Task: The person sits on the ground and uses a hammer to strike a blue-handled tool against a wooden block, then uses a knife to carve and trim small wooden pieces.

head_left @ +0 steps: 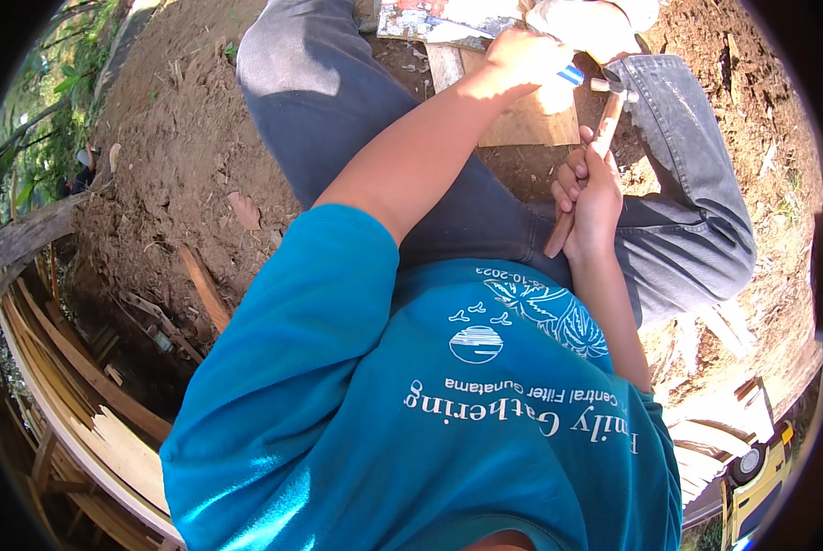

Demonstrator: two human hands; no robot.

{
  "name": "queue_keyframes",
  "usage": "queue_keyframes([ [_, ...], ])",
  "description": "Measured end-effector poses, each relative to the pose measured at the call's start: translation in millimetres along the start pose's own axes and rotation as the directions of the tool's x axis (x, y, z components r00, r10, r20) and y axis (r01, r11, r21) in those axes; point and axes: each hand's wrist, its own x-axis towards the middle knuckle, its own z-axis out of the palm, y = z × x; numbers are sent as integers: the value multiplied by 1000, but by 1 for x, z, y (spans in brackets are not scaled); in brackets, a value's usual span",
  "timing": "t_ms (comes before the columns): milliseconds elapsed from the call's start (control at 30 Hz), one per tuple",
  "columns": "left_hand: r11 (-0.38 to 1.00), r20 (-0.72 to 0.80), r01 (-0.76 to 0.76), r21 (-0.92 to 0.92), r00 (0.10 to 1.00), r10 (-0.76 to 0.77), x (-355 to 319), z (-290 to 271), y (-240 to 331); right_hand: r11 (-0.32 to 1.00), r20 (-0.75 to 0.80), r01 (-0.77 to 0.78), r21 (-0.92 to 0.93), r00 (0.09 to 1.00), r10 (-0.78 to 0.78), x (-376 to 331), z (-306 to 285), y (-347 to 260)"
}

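A wooden-handled hammer (588, 156) was gripped mid-handle by the closed right hand (591, 197), its head near a blue-handled chisel (569, 75) clasped in the left hand (522, 57) over a board (522, 124). The hammer was judged stiff and head-heavy; swing room was bounded by the knees.

Left hand (522, 57) grips a blue-handled tool (569, 75) on a wood block (531, 115), top centre. Right hand (591, 197) wraps a wooden-handled hammer (604, 129), head touching the tool's end.
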Motion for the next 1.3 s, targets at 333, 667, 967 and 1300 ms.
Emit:
queue_keyframes([
  [333,1000,97,18,15,995,-19,-6,-10,2,978,73,-110,179,992,98,0,-11,1],
  [667,994,148,109,-17,983,-105,-10,20,-9,967,100,-253,24,963,249,16,-14,13],
  [967,969,336,249,-7,913,-232,2,-1,5,963,-17,-255,89,966,257,22,-11,15],
  [1300,990,300,137,31,944,-140,-5,-17,12,981,-172,-41,191,982,74,34,-19,19],
])
